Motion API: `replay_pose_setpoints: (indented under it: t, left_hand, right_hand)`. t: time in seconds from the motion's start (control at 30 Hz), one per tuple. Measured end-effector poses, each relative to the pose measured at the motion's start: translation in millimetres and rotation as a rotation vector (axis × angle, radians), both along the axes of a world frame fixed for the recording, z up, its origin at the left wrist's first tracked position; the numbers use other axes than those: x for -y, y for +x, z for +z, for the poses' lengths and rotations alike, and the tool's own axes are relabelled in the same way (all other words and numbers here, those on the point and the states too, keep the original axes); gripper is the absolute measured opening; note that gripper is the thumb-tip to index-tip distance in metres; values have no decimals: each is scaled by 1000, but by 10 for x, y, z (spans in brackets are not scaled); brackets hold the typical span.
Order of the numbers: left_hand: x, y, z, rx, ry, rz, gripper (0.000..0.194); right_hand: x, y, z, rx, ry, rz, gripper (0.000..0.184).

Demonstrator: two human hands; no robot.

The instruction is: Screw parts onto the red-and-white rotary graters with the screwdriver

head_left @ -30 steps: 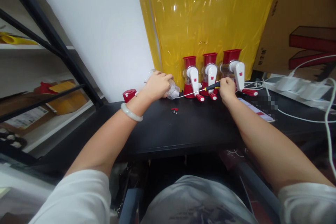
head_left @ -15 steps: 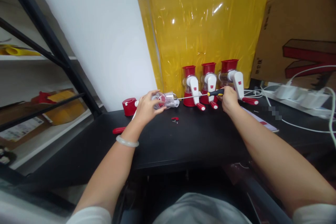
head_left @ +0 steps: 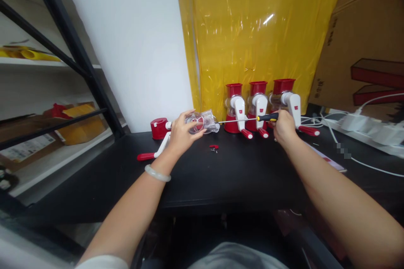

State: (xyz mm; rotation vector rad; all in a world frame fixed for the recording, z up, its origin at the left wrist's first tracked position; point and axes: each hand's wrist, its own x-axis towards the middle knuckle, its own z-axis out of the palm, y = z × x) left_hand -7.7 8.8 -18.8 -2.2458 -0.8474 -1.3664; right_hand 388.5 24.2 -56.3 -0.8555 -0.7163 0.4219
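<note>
My left hand [head_left: 184, 132] is closed around a clear plastic grater body [head_left: 205, 121] lying on its side at the back of the table. My right hand [head_left: 285, 128] grips a screwdriver [head_left: 267, 117] with a black and yellow handle. Its long shaft points left, and the tip meets the right end of the clear body; the exact contact is too small to see. Left of my left hand are a red cup-shaped part [head_left: 159, 128] and a white crank with a red handle [head_left: 145, 156]. A small red piece [head_left: 213, 146] lies on the tabletop with tiny metal screws beside it.
Three red and white rotary graters [head_left: 233, 126] stand in a row behind the screwdriver. At right are a phone [head_left: 334, 162], a power strip with white chargers [head_left: 356, 122] and cables. A cardboard box [head_left: 341, 46] leans behind them. A black-framed shelf [head_left: 78, 71] borders the left side.
My left hand has turned, and the clear body now shows lying sideways with its red inside visible. The screwdriver has levelled out against its right end. The camera view has shifted.
</note>
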Motion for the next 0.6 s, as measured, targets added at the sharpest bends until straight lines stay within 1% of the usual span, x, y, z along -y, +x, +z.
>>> replay_pose_setpoints:
  t: [0.1, 0.23, 0.4, 0.6]
  left_hand:
    - [-14, -2, -14, 10, -4, -1, 20]
    - [-19, 3, -27, 25, -24, -10, 20]
    - [-28, 3, -29, 23, -37, -20, 19]
    - [-28, 19, -35, 11, -24, -37, 19]
  right_hand:
    - [17, -19, 24, -119, -25, -49, 20]
    - [26, -35, 37, -55, -10, -42, 29]
    - [47, -43, 47, -82, -5, -47, 24]
    - [96, -74, 53, 83, 7, -70, 35]
